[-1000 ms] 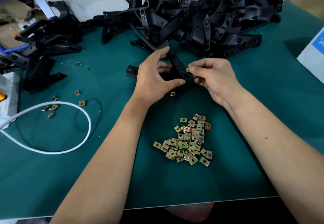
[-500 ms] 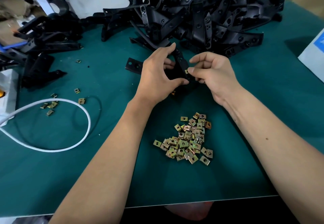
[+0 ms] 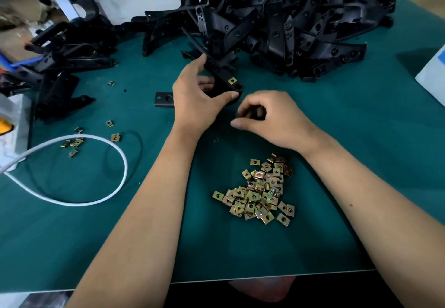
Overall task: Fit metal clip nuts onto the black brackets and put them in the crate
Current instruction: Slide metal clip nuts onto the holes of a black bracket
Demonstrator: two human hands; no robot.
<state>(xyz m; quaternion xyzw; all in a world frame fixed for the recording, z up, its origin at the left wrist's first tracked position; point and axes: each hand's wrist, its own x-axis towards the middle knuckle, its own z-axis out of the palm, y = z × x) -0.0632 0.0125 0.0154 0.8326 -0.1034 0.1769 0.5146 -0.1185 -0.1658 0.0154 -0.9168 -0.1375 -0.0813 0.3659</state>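
The right hand (image 3: pixel 272 120) has drawn back from the bracket (image 3: pixel 225 83) toward the near edge of the surface (image 3: pixel 361 139), fingers curled; whether it pinches anything cannot be told. The left hand (image 3: pixel 195 100) grips the one bracket, which carries one fitted clip nut (image 3: pixel 232 81). A heap of loose clip nuts (image 3: pixel 260 192) lies near the front edge; seven more lie scattered by the white cable (image 3: pixel 120 160).

Your left hand (image 3: pixel 195 100) is reaching forward, thumb and fingers curling into a grip. Your right hand (image 3: pixel 269 120) is hovering just beside it, nearer you, fingers loosely curled, thumb extended.
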